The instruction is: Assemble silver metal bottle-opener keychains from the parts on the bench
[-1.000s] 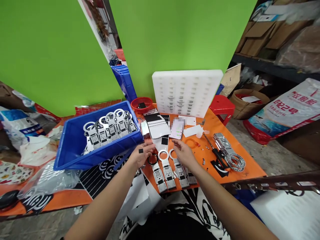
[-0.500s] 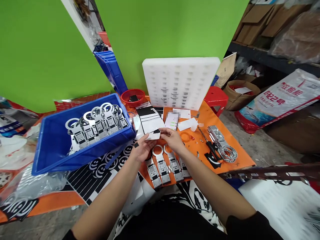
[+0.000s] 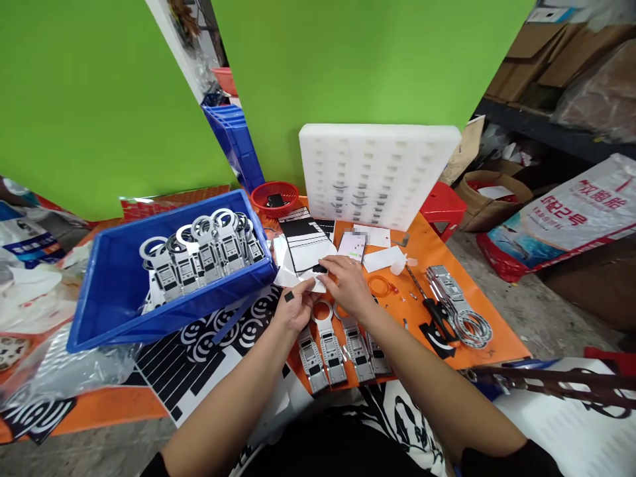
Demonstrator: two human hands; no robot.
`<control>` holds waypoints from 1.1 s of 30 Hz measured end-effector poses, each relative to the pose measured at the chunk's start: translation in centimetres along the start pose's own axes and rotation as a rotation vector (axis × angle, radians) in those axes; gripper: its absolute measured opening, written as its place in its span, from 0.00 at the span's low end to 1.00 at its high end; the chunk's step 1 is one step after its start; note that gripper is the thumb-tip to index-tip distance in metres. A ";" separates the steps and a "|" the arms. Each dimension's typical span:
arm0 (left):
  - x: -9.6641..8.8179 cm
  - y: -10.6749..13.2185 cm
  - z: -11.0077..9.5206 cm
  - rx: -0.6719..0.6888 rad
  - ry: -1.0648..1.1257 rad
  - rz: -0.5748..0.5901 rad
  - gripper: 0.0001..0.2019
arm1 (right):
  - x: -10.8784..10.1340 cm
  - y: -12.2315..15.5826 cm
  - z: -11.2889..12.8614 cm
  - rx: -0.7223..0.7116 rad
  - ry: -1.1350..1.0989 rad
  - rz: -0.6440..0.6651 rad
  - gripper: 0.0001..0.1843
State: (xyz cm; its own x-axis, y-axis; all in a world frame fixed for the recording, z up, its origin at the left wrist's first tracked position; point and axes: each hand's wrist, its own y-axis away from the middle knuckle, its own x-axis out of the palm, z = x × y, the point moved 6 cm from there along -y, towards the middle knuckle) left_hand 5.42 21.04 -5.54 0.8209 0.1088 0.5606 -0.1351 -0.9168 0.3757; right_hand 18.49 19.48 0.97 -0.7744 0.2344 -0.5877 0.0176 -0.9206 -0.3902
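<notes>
My left hand (image 3: pixel 299 308) pinches the near edge of a small white sticker sheet (image 3: pixel 317 281), and a small black square sticks to the base of its thumb. My right hand (image 3: pixel 346 283) closes its fingertips at the same sheet's right side, where a bit of black shows beneath them. Just beyond lies a larger black-and-white sheet (image 3: pixel 305 242), partly covered by the hands' work. Below my hands, several silver metal parts with ring ends (image 3: pixel 332 351) lie in a row on the orange table (image 3: pixel 397 331).
At left stands a blue bin (image 3: pixel 173 311) holding more ringed parts. Behind are a red basket (image 3: pixel 275 199) and an upright white foam block (image 3: pixel 375 172). A phone (image 3: pixel 352 245), a screwdriver (image 3: pixel 440 320) and a stack of metal parts (image 3: pixel 454 291) lie to the right.
The view has shifted, so the scene sits farther right and lower. My hands have come closer together, and my right fingers now reach over the small sheet.
</notes>
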 end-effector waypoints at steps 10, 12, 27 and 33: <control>0.6 0.3 -1.1 0.065 -0.029 0.061 0.22 | 1.4 -1.2 -1.5 -0.069 -0.098 0.085 0.14; 0.9 0.6 -1.6 0.086 -0.046 0.071 0.24 | 1.5 -1.2 -1.9 -0.057 -0.153 0.086 0.14; -2.8 1.9 -2.7 -0.011 -0.182 -0.082 0.12 | -2.8 -1.9 -4.9 0.395 -0.564 -0.269 0.24; -5.5 6.3 -6.2 -0.089 -0.317 -0.040 0.14 | -6.1 1.9 -0.8 0.394 -0.538 -0.326 0.15</control>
State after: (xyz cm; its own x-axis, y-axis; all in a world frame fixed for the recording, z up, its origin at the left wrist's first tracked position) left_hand -3.37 17.02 -1.64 0.9566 0.0065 0.2913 -0.1353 -0.8755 0.4639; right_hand 23.77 16.55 3.27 -0.9060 0.4228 -0.0172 -0.4163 -0.8980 -0.1426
